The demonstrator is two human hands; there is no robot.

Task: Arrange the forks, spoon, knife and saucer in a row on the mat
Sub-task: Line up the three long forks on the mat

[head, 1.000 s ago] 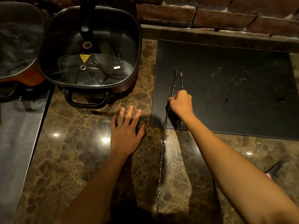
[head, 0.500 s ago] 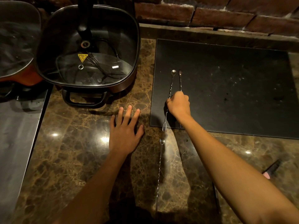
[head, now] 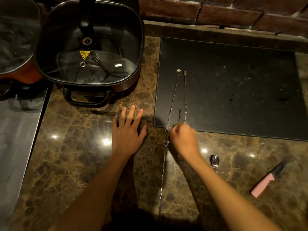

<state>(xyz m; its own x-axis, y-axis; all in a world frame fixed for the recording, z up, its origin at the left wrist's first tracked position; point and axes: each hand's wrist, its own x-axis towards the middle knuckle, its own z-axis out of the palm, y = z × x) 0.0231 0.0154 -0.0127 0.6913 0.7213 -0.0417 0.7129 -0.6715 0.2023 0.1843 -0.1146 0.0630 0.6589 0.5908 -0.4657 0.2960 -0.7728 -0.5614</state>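
Note:
Two long twisted-stem forks (head: pixel 172 100) (head: pixel 185 97) lie side by side on the left part of the black mat (head: pixel 241 84), tines toward me. A third long fork (head: pixel 162 177) lies on the counter below the mat, its tines close to my right hand (head: pixel 183 139). That hand is blurred and hovers at the mat's front edge with curled fingers, and I see nothing in it. My left hand (head: pixel 127 132) rests flat on the counter with its fingers spread. A spoon (head: pixel 215 161) and a pink-handled knife (head: pixel 265 180) lie on the counter to the right. No saucer is in view.
A square electric pot (head: pixel 90 47) with a glass lid stands at the back left, beside another pan (head: pixel 15 47). A steel surface (head: pixel 16 147) runs along the left. A brick wall (head: pixel 216 12) backs the marble counter (head: pixel 75 155).
My right hand let go of the two forks on the mat and pulled back toward me, off the mat's front edge. The spoon and knife have come into view. My left hand stayed put.

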